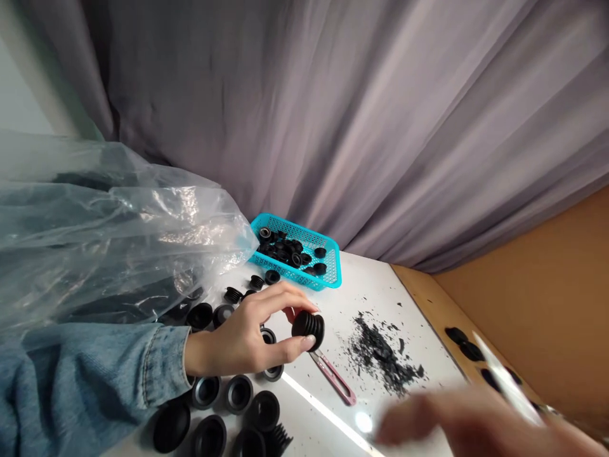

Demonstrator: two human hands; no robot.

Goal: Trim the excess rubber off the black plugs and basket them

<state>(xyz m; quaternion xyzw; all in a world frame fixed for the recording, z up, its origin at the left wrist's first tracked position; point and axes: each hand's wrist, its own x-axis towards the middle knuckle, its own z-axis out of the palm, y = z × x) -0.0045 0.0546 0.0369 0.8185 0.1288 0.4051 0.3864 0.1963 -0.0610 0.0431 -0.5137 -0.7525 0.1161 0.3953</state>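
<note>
My left hand point(257, 336) pinches a black ribbed rubber plug point(308, 330) between thumb and fingers, above the white table. Beneath the plug lies a slim pink-handled tool point(335, 379) with a slotted grip; its metal end is partly hidden by the plug. Blurred at the lower right, my right hand point(476, 422) has a pale, pointed, blade-like tool point(507, 379) rising from it. Its fingers are smeared, and the tool's exact kind cannot be made out. More black rubber plugs point(238, 393) stand around and below my left hand.
A turquoise basket point(333, 266) holding several black plugs sits at the back. Black shavings point(385, 358) are heaped on the white table point(375, 282). A clear plastic bag point(190, 222) bulges at left. Dark pieces point(470, 350) rest on the brown strip at right, and grey curtains point(333, 114) hang behind.
</note>
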